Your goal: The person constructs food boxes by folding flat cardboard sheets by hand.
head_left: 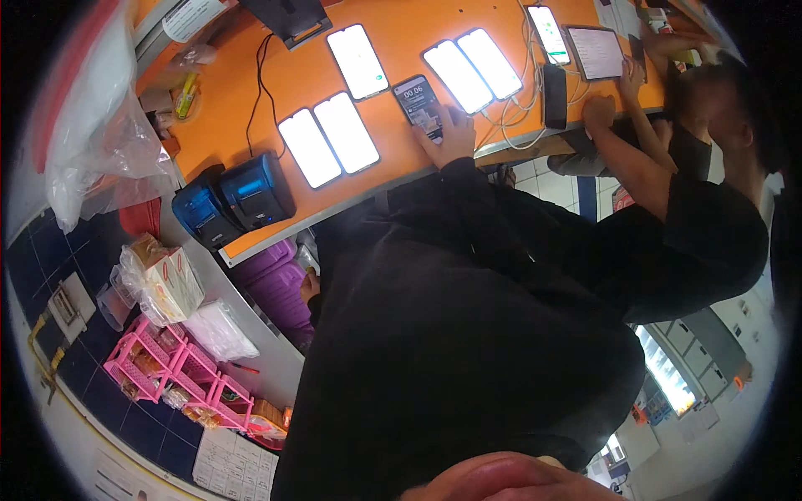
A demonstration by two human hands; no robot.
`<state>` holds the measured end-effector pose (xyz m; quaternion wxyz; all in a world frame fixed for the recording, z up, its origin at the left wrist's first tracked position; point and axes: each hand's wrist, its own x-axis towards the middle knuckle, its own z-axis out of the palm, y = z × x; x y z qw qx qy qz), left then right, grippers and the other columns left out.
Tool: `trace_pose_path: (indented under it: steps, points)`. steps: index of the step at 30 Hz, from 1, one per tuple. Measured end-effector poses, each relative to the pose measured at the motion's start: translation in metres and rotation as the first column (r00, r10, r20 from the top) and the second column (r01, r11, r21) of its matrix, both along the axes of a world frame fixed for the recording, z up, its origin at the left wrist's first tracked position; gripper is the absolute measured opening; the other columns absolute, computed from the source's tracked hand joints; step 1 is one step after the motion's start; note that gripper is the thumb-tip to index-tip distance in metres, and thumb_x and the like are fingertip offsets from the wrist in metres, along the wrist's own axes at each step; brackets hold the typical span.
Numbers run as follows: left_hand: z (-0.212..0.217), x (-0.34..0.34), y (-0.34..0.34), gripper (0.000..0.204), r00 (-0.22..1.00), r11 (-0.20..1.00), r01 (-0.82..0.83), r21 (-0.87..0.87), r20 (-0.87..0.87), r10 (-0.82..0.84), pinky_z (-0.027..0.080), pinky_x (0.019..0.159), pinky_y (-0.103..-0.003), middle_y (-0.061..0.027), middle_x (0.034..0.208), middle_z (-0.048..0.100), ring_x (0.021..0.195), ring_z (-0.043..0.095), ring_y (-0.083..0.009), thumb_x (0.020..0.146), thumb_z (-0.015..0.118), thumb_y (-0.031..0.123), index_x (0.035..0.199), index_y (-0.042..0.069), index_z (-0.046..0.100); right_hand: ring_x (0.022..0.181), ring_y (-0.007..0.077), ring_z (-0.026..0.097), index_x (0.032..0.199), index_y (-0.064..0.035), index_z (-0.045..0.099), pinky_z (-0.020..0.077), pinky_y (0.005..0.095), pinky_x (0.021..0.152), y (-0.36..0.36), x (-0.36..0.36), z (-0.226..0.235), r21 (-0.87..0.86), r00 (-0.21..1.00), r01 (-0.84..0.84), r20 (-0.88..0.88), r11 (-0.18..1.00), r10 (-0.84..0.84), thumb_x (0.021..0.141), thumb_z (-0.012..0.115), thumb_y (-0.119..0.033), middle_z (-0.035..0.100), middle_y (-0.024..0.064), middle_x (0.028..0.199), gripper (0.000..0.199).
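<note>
My right hand (451,135) is at the front edge of the orange counter (225,96), closed around the lower end of a dark smartphone (411,88). Its thumb lies along one side, and the fingers cover part of the lit screen. Left of it lie two phones with bright white screens (308,149) (347,132), and a third white-lit phone (357,61) is behind them. To its right, two more lit phones (458,77) (490,63) have white cables attached. My left hand (310,286) hangs low beside a purple bin (276,280), its fingers mostly hidden by dark clothing.
Two blue-and-black box-shaped devices (257,190) stand at the counter's left corner. At right are a black box (555,96), white cables (511,113), another lit phone (548,35) and a tablet (595,53). A co-worker's forearm (639,159) rests there. Pink baskets (159,359) are at lower left.
</note>
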<state>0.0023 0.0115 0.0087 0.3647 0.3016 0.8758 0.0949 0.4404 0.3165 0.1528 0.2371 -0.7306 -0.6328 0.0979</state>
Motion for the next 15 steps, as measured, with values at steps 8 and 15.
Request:
trace_pose_path:
  steps: [8,15]
  points:
    - [0.058,0.002,0.019,0.053,0.999,0.998,0.002,0.058,-0.053,0.001,0.047,0.065,-0.041,-0.0121,0.068,0.066,0.068,0.065,-0.0281,0.089,0.049,0.053,0.077,0.005,0.068,0.1,0.0335,0.051,0.112,-0.0149,0.062,0.0415,0.0435,0.085,-0.003,0.008,-0.007,0.136,0.998,-0.062,-0.018,0.989,0.065,0.084,0.065,-0.033,0.057,0.013,0.111,0.034]
    - [0.004,-0.055,-0.022,0.048,0.99,0.985,0.133,0.109,0.039,-0.138,0.049,0.067,-0.041,-0.0106,0.073,0.068,0.069,0.065,-0.0275,0.091,0.048,0.047,0.079,0.005,0.068,0.1,0.0329,0.055,0.121,-0.0002,0.053,0.0436,0.041,0.088,-0.085,0.011,0.017,0.169,0.936,0.163,-0.338,0.972,-0.098,0.096,0.049,-0.021,0.058,0.0178,0.108,0.033]
